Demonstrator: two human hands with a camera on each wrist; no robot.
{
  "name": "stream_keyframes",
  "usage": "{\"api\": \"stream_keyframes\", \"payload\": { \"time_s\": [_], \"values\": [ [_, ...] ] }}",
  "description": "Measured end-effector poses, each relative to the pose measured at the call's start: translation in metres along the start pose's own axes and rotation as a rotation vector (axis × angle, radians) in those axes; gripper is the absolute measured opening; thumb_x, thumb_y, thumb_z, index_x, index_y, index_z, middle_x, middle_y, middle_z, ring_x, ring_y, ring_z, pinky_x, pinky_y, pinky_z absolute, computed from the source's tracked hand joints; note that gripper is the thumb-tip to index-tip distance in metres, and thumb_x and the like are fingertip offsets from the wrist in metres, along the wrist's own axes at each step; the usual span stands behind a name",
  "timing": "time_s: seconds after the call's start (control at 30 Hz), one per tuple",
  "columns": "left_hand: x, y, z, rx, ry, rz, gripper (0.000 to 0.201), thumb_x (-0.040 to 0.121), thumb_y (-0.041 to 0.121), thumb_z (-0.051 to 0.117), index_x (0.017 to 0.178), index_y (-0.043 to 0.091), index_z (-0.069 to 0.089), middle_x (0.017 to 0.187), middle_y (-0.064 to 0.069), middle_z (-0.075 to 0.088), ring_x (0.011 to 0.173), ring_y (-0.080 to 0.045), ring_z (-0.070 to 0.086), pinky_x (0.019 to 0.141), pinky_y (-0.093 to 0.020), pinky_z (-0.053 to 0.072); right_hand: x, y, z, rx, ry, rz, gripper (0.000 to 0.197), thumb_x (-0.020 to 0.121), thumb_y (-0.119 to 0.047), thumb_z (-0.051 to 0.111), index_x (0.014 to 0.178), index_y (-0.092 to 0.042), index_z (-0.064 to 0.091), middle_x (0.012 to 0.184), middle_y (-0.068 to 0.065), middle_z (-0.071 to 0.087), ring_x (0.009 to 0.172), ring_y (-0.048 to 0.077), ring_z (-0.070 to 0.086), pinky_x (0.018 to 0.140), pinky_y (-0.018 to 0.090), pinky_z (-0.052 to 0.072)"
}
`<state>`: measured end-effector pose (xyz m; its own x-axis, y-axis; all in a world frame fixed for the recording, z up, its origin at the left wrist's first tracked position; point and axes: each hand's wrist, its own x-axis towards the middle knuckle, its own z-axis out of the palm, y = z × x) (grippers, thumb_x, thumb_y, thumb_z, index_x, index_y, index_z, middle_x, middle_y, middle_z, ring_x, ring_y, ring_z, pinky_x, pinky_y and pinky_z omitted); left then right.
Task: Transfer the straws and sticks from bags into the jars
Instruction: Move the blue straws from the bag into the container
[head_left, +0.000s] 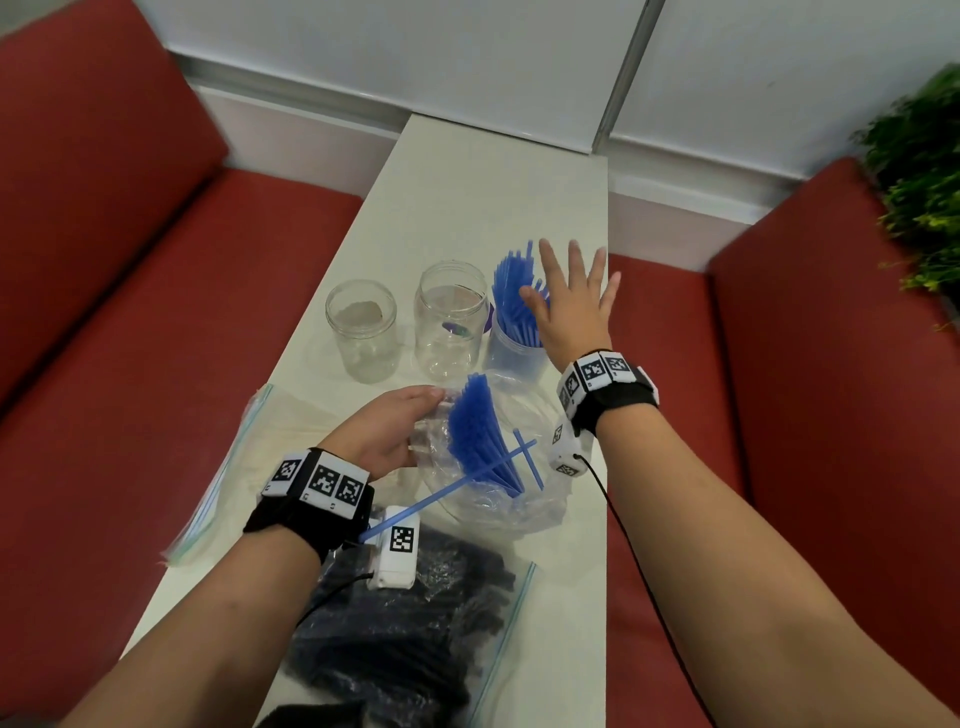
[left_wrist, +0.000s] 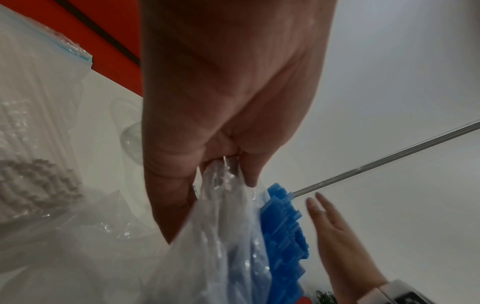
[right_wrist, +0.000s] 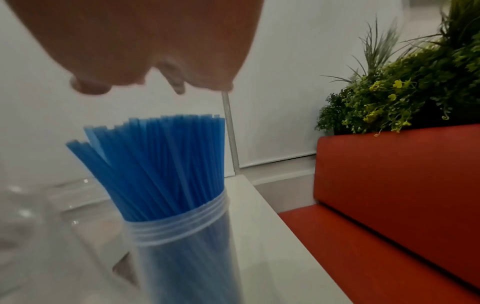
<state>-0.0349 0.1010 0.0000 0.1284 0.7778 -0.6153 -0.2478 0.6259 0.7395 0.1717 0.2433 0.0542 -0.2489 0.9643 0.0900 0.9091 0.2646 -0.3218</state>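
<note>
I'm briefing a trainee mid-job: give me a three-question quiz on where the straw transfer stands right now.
1. True or false: the right hand grips a bundle of straws.
2. How many jars on the table hold no straws? A) one B) two C) three
3. Fill in: the left hand pinches the clear ____ with blue straws still in it.

Key: 1 false: its fingers are spread open above the filled jar. 2 B: the left jar and middle jar. 3 bag.
</note>
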Motion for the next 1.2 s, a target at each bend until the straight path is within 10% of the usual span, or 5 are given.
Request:
{"api": "stream_keyframes", "payload": {
  "time_s": [0.17, 0.4, 0.7, 0.9, 1.2],
  "values": [
    [-0.005, 0.001, 0.004, -0.032, 0.011, 0.002, 0.025, 0.104, 0.027, 0.054, 0.102, 0.019, 0.078, 0.099, -0.003, 0.077, 0.077, -0.022, 0.075, 0.072, -0.043, 0.060, -0.049, -0.021, -0.036, 0.489, 0.062, -0.215, 0.039, 0.088, 0.002, 0.050, 0.117, -0.015, 0.069, 0.113, 0.002, 0.068, 0.108, 0.018, 0.061, 0.096, 0.035, 0.050],
    [-0.020, 0.005, 0.012, -0.054, 0.029, 0.008, 0.027, 0.107, 0.026, 0.047, 0.116, 0.017, 0.071, 0.102, -0.006, 0.076, 0.081, -0.022, 0.073, 0.060, -0.036, 0.059, -0.153, -0.065, -0.016, 0.431, -0.742, -0.342, 0.037, 0.085, -0.008, 0.068, 0.116, -0.027, 0.067, 0.106, -0.009, 0.065, 0.080, -0.002, 0.055, 0.078, 0.013, 0.045],
    [-0.032, -0.003, 0.015, -0.032, 0.011, 0.025, 0.026, 0.107, 0.024, 0.047, 0.114, 0.014, 0.070, 0.097, -0.006, 0.077, 0.080, -0.024, 0.075, 0.067, -0.043, 0.062, -0.188, -0.044, -0.001, 0.616, 0.029, -0.125, 0.011, 0.095, -0.017, 0.067, 0.104, -0.015, 0.072, 0.100, -0.001, 0.067, 0.088, 0.005, 0.057, 0.080, 0.010, 0.042],
    [-0.035, -0.003, 0.017, 0.006, 0.025, 0.006, 0.026, 0.107, 0.026, 0.047, 0.113, 0.016, 0.070, 0.097, -0.002, 0.078, 0.083, -0.024, 0.075, 0.070, -0.043, 0.062, -0.189, -0.020, 0.023, 0.535, -0.380, 0.102, 0.065, 0.087, -0.008, 0.069, 0.145, -0.022, 0.043, 0.137, 0.003, 0.051, 0.122, 0.018, 0.054, 0.101, 0.027, 0.044],
    [-0.038, -0.004, 0.017, 0.025, 0.074, -0.013, 0.022, 0.107, 0.028, 0.049, 0.112, 0.020, 0.069, 0.113, -0.003, 0.071, 0.095, -0.027, 0.071, 0.075, -0.043, 0.062, -0.187, -0.010, 0.053, 0.475, -0.314, 0.188, 0.027, 0.093, -0.011, 0.065, 0.120, -0.008, 0.064, 0.106, 0.005, 0.062, 0.098, 0.022, 0.058, 0.084, 0.024, 0.040]
  ]
}}
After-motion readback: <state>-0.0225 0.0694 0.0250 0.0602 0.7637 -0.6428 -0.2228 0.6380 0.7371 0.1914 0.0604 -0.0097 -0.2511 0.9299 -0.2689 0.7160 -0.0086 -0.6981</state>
